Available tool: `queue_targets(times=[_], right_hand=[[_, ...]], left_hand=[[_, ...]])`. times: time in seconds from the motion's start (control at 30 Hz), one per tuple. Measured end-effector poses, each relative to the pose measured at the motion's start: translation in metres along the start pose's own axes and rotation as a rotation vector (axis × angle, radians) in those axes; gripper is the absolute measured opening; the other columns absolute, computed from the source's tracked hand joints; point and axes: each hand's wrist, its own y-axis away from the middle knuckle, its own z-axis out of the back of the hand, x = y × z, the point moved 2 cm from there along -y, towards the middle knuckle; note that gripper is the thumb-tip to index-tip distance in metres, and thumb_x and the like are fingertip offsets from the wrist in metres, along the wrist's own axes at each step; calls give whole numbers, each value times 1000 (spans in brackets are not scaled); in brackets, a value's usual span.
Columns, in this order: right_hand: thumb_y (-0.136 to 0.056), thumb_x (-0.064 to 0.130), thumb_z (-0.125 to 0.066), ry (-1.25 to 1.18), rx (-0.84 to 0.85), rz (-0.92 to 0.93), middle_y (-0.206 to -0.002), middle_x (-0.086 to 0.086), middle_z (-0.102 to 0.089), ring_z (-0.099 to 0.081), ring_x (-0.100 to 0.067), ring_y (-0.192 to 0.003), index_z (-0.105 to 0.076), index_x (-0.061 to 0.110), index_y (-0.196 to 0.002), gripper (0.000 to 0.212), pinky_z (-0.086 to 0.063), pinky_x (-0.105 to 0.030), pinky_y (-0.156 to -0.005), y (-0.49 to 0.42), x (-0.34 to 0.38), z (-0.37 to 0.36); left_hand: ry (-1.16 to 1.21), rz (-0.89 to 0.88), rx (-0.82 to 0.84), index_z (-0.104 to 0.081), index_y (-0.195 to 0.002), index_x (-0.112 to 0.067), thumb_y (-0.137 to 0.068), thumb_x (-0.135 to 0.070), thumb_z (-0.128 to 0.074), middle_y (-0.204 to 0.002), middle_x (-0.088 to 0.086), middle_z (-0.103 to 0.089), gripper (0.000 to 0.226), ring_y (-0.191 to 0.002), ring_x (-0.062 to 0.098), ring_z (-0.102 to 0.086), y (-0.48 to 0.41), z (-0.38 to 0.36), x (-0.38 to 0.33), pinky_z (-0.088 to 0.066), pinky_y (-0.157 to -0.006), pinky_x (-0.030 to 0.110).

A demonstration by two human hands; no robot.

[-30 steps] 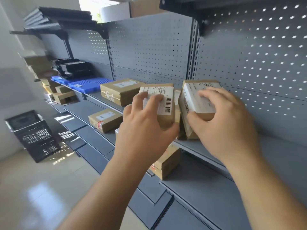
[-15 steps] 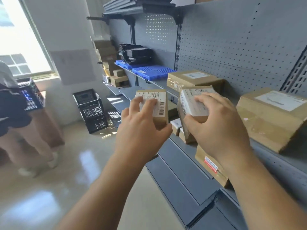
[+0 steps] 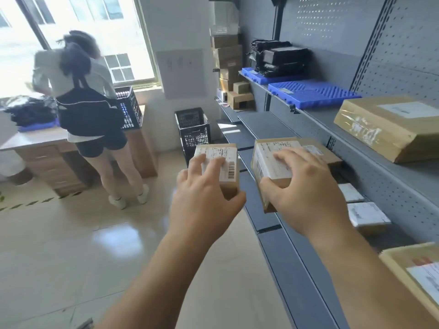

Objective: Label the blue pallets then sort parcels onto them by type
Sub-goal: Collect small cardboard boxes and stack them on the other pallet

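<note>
Sorting was underway: left hand [image 3: 204,198] and right hand [image 3: 306,198] each gripped a parcel, blue pallets [image 3: 311,93] upper right mostly bare

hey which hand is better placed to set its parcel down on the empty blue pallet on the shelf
Right, probably. The right hand holds its parcel on the shelf side, nearer the blue pallet. The left hand with its parcel is out over the floor.

One head-worn camera looks forward and down, close over both hands [image 3: 249,198], along the grey shelving [image 3: 392,186] toward the window [image 3: 83,32].
</note>
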Motion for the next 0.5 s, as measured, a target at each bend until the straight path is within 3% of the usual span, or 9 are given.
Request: queue_targets(times=[0.5], right_hand=[[-83,41,-66,-85,181,180,-145,5,-56,-39,-14,-138,-61,21,-137,58,-35,-34,-112,-185,-42,-93]], left_hand=[[-87,221,-102,-38,-141,-47,-79,-64,-67,-162,-9,-25,71,-142,25,-30,-153,-52,19,-44,-100,42]])
